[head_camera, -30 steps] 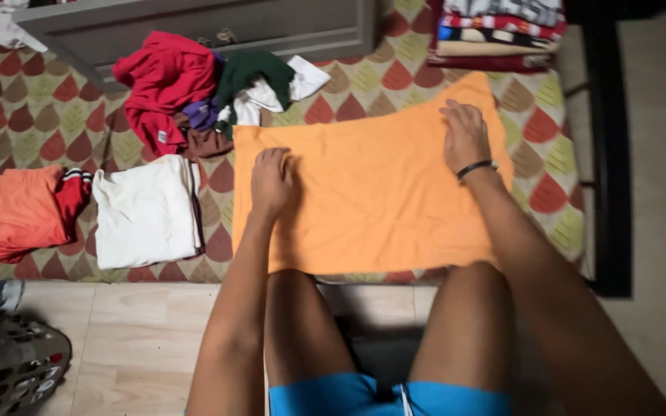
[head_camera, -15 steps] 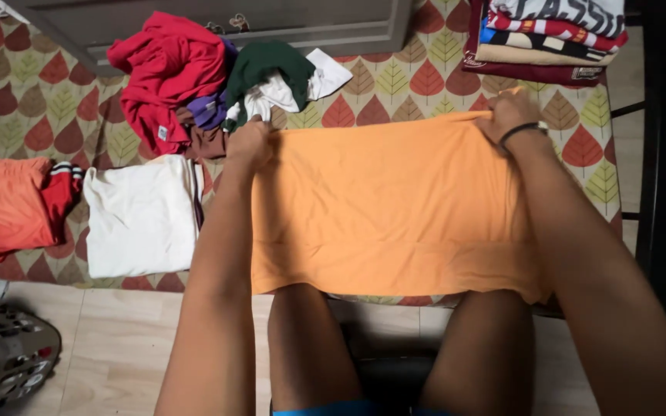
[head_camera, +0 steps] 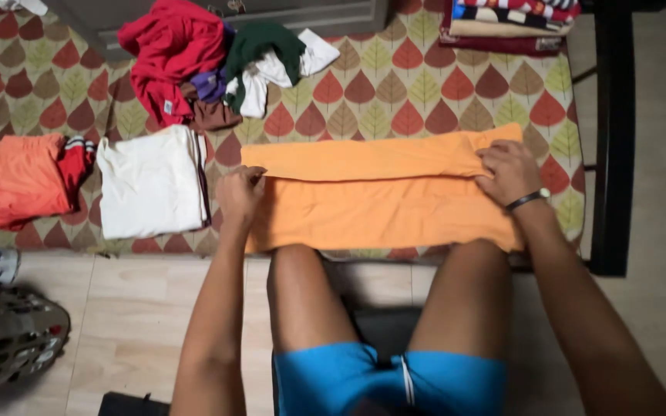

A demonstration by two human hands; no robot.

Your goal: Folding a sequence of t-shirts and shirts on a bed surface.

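Observation:
An orange garment [head_camera: 379, 196] lies flat on a leaf-patterned bedspread [head_camera: 395, 92], with its far part folded over toward me. My left hand [head_camera: 238, 194] pinches the folded edge at the garment's left end. My right hand [head_camera: 509, 171], with a dark band on the wrist, grips the same folded edge at the right end. Below the cloth my bare knees and blue shorts [head_camera: 387, 381] show.
A folded white garment [head_camera: 152, 183] and a folded orange-red one [head_camera: 21, 181] lie to the left. A loose heap of red, green, purple and white clothes [head_camera: 210, 65] sits behind. Folded clothes are stacked [head_camera: 510, 19] at far right. A dark frame [head_camera: 610, 139] borders the right; a basket [head_camera: 5, 339] stands on the floor.
Both hands pulled the garment's far edge toward me and laid it down, folding the cloth over itself. The view shifted lower.

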